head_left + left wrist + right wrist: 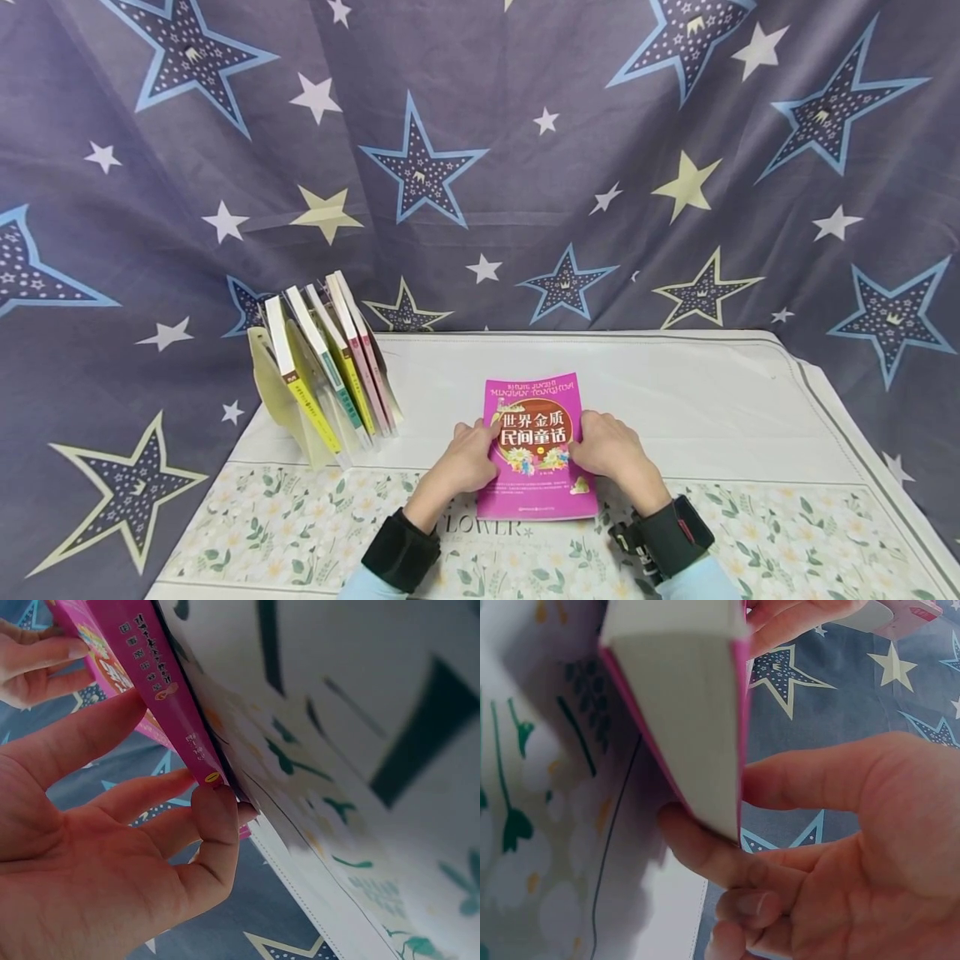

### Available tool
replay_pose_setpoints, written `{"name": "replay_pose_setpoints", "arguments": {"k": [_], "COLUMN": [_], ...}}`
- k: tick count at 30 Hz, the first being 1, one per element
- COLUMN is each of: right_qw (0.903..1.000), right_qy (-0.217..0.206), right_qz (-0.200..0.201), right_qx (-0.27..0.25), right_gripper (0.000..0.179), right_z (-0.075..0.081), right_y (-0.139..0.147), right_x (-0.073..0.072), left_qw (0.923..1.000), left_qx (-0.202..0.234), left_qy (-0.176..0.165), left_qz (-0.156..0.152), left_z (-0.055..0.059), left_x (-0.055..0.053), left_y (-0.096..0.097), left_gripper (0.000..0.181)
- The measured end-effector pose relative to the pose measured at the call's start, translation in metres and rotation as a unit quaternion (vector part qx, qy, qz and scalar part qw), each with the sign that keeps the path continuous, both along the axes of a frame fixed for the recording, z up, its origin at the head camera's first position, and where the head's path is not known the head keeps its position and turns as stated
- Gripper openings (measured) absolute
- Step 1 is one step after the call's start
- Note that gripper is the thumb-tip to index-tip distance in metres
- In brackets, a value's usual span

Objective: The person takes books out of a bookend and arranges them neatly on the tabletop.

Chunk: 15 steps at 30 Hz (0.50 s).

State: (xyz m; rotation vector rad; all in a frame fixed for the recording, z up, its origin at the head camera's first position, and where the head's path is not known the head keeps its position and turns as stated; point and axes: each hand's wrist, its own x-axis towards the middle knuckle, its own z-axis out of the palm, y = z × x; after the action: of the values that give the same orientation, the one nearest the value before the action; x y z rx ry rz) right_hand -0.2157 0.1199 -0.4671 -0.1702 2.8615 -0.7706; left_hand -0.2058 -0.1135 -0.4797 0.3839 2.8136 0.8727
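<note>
A magenta paperback book [536,492] with Chinese lettering lies face up, its cover towards me, between both hands. My left hand [468,457] grips its left edge; in the left wrist view the thumb [97,735] lies against the cover beside the spine [169,697], with fingertips at the spine's end. On the right edge is my right hand [611,447]. The right wrist view has that thumb [802,780] on the cover and a finger [705,844] under the page block [682,727], so the book is pinched there, its edge slightly off the table.
To the left, several books [345,367] stand upright, leaning a little, in a pale yellowish rack [285,400]. The white table [675,400] has a floral strip [780,533] along its front. Behind it hangs a dark star-patterned curtain [525,225].
</note>
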Motion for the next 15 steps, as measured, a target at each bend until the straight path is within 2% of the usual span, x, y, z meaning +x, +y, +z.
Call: {"name": "replay_pose_setpoints", "arguments": {"k": [9, 15], "right_qw": [1.0000, 0.9999], "right_qy": [0.004, -0.011], "right_qz": [0.008, 0.005], "right_qx": [-0.002, -0.008], "right_gripper": [0.019, 0.014], "right_z": [-0.0004, -0.0023], "right_y": [0.0009, 0.0008], "right_x": [0.0001, 0.0000], "left_qw": [0.9999, 0.9999], "left_qx": [0.005, 0.007], "left_qy": [-0.009, -0.009], "left_qz": [0.002, -0.001], "left_z": [-0.0010, -0.0036], "left_x": [-0.0006, -0.0012], "left_y": [-0.0008, -0.0016], "left_gripper": [0.072, 0.073]}}
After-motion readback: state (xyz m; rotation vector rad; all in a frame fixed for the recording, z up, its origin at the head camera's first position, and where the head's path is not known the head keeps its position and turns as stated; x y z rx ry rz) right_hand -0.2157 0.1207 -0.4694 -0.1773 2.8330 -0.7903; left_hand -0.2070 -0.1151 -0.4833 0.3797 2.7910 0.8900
